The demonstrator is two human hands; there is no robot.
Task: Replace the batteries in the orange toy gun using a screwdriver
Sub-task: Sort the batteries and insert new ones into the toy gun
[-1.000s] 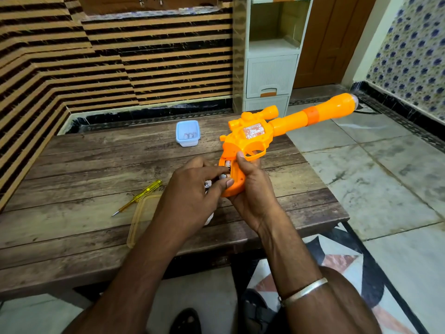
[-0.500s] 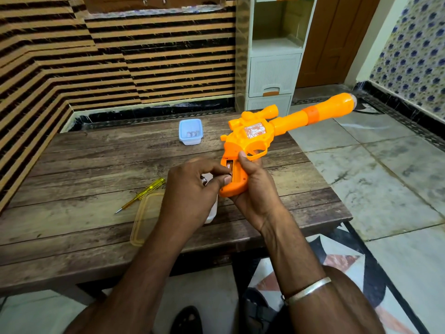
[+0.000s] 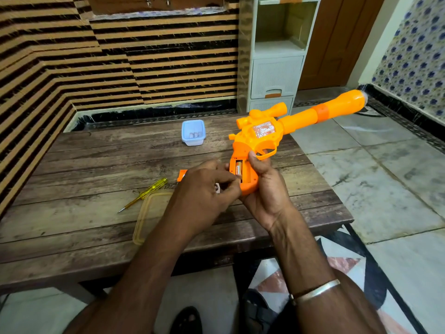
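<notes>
The orange toy gun (image 3: 262,138) looks light, hard and long, so the right hand (image 3: 267,189) grips its handle tight while the left hand (image 3: 204,189) pinches a battery (image 3: 238,169).

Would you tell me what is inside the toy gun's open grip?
One battery shows inside the toy gun; the left hand covers the compartment's lower part.

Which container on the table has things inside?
The small blue tub at the far side holds small items; the yellowish flat container near the left hand looks empty.
</notes>
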